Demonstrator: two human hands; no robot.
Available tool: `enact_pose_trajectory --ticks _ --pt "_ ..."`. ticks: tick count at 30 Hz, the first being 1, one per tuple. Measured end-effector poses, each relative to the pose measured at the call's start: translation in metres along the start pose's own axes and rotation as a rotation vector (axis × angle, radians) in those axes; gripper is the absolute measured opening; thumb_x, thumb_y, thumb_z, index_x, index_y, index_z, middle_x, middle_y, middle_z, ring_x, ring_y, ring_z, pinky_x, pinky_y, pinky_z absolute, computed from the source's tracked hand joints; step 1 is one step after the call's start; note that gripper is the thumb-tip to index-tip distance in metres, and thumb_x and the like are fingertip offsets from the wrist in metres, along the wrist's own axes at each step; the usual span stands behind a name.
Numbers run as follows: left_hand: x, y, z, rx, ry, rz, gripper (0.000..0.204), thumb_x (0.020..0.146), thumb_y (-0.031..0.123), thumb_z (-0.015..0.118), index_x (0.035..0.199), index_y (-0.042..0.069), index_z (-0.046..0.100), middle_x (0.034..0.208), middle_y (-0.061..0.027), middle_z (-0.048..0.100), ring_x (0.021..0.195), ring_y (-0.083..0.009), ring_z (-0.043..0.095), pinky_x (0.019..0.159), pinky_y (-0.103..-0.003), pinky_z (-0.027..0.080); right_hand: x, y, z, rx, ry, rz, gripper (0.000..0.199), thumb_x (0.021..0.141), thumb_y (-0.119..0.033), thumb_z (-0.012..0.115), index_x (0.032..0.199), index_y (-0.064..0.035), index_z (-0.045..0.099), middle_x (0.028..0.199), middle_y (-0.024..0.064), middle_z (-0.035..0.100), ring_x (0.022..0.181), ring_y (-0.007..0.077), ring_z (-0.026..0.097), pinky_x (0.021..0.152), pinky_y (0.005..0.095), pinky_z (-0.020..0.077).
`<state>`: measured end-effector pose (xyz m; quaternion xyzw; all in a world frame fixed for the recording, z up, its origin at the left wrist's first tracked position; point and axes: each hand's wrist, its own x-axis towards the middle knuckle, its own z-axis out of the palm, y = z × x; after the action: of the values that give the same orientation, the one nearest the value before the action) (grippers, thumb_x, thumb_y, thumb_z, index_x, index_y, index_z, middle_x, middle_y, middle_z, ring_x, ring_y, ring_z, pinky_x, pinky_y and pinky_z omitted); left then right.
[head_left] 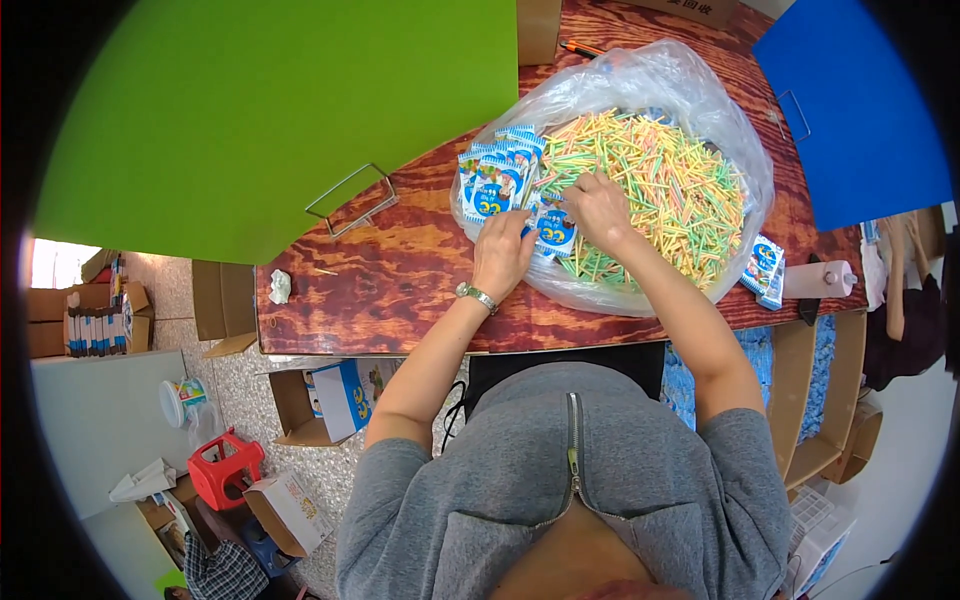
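My left hand (pixel 503 252) pinches the left edge of a small blue and white packet (pixel 555 232) at the front of a big clear plastic bag (pixel 690 72). Curled beside the same packet, my right hand (pixel 598 213) rests over a heap of thin sticks (pixel 680 185) in yellow, green and pink. What its fingers hold, if anything, is hidden. The heap fills the wide-open bag. Several similar packets (pixel 492 178) lie piled on the bag's left side, just beyond my left hand.
Green (pixel 300 110) and blue (pixel 850 110) panels flank the wooden table (pixel 380 300). A pink bottle (pixel 820 280) stands by more packets (pixel 763 265) at right. Crumpled tissue (pixel 280 287) lies at left. Cartons (pixel 320 400) and a red stool (pixel 225 468) are below; other people show at both sides.
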<state>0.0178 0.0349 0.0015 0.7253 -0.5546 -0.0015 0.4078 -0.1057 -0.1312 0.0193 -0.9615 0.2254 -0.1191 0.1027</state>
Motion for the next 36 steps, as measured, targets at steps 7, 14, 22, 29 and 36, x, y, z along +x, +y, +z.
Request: enact_pose_trajectory --ticks 7,14,22,29,36 --pt "0.02 0.012 -0.004 -0.167 -0.043 -0.071 0.025 0.083 0.017 0.07 0.101 0.0 0.066 0.091 -0.0166 0.064 0.085 -0.033 0.06 0.076 -0.04 0.047 -0.007 -0.004 -0.045 0.341 0.16 -0.135 0.013 0.081 -0.02 0.069 0.09 -0.0105 0.071 0.09 0.0081 0.066 0.091 0.0281 0.061 0.081 0.0419 0.0478" --pt "0.051 0.032 -0.012 -0.635 -0.22 -0.314 0.023 0.089 0.019 0.07 0.077 -0.001 0.067 0.064 0.0022 0.061 0.059 -0.001 0.048 0.05 -0.022 0.039 0.002 -0.016 -0.116 0.58 0.074 0.0 0.019 0.086 -0.019 0.069 0.095 -0.0027 0.067 0.074 0.0072 0.066 0.063 0.0107 0.059 0.057 0.0279 0.0463" --pt "0.046 0.039 -0.005 -0.599 -0.17 -0.229 0.018 0.082 0.013 0.078 0.077 0.003 0.064 0.067 0.0047 0.061 0.061 -0.0005 0.049 0.052 -0.019 0.039 -0.029 0.004 -0.107 0.933 -0.074 0.065 0.032 0.089 -0.011 0.064 0.119 -0.002 0.059 0.097 0.006 0.068 0.082 0.0106 0.063 0.071 0.0267 0.0509" --pt "0.026 0.047 -0.003 -0.756 -0.347 -0.308 0.013 0.089 0.012 0.07 0.085 0.001 0.065 0.077 0.0028 0.064 0.069 -0.0024 0.053 0.06 -0.021 0.045 -0.037 -0.005 -0.1 0.739 -0.107 0.186 0.031 0.085 -0.022 0.071 0.109 -0.0037 0.063 0.084 0.0073 0.066 0.071 0.0119 0.059 0.065 0.0282 0.0489" --pt "0.026 0.045 -0.002 -0.76 -0.159 -0.293 0.025 0.076 0.012 0.082 0.075 0.004 0.058 0.07 0.0038 0.055 0.063 -0.0033 0.045 0.054 -0.021 0.039 -0.04 -0.022 -0.112 0.796 -0.051 0.077 0.018 0.091 -0.016 0.064 0.098 -0.0002 0.066 0.08 0.0099 0.067 0.072 0.011 0.063 0.063 0.0277 0.0486"
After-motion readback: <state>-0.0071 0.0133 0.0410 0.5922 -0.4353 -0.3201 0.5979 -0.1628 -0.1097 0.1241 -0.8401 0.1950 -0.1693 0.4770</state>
